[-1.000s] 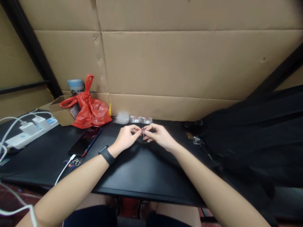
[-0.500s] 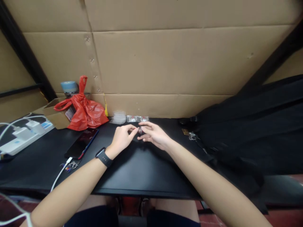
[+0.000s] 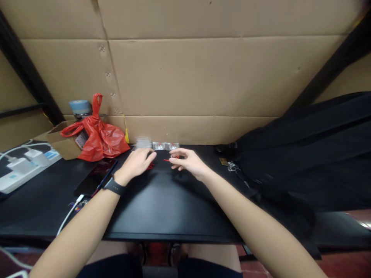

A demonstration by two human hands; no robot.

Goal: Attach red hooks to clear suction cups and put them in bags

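Note:
My right hand (image 3: 188,163) hovers low over the black table (image 3: 168,208), its thumb and forefinger pinched on a small ring-like piece with red thread (image 3: 170,158). My left hand (image 3: 135,163), with a dark watch (image 3: 113,187) on the wrist, lies palm down to the left of it, just in front of several small clear packets (image 3: 158,145). The left hand is smeared by motion. A bit of red thread (image 3: 150,166) shows at its fingertips, and I cannot make out whether it is gripped.
A red plastic bag (image 3: 98,138), a cardboard box (image 3: 59,143) and a blue-lidded jar (image 3: 79,107) stand at the back left. A phone (image 3: 94,177) and a white power strip (image 3: 20,170) with cables lie at the left. Black cloth (image 3: 304,162) and keys (image 3: 232,166) fill the right. A cardboard wall stands behind.
The hands were pinched together on the small piece. Now the left hand has drawn away to the left toward the clear packets, and the right hand keeps the piece.

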